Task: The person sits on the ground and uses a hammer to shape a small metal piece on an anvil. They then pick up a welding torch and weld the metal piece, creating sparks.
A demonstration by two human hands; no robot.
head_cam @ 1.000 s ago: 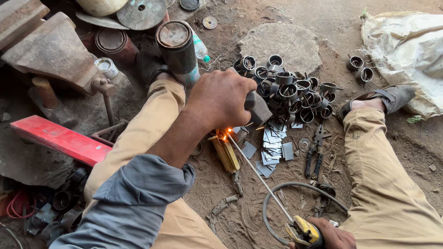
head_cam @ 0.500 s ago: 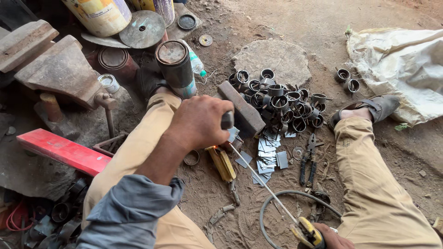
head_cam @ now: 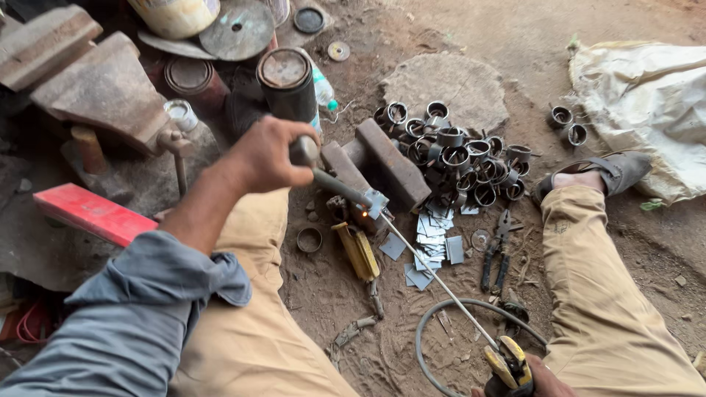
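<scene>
A dull grey metal tool (head_cam: 334,184) is gripped in the left hand (head_cam: 268,156). A thin bare metal rod (head_cam: 434,273) is seen below it, with a glossy yellow plastic holder (head_cam: 507,365) at the right hand (head_cam: 540,376). The short rings (head_cam: 460,158) are made of dark, matt metal, and the small cut plates (head_cam: 430,239) are of brighter, smooth sheet metal. The block (head_cam: 393,163) is covered with rough rust. The ground (head_cam: 471,29) is of dry, rough earth. The trousers (head_cam: 610,309) are of matt beige cloth.
</scene>
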